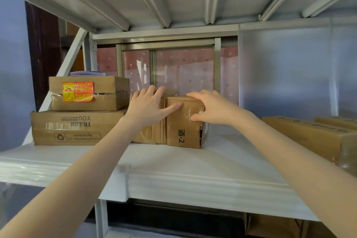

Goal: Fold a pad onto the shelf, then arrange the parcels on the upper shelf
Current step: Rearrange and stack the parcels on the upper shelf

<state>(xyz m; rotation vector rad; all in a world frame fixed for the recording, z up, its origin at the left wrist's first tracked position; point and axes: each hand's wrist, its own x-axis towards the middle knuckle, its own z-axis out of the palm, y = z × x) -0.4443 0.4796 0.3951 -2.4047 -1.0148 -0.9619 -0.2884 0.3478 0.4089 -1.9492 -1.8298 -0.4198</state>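
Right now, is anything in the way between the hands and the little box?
No. Both hands already touch the little box: the left hand and the right hand rest on its top.

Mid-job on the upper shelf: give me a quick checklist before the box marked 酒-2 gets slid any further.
1. White pad lies under the parcels: ok.
2. Left hand on the taped parcel, thumb on the 酒-2 box: ok.
3. Right hand grips the box's top corner: ok.
4. Box against the taped parcel: ok.
5. Free pad to the long box: ok.
6. Room behind the box: cannot tell.
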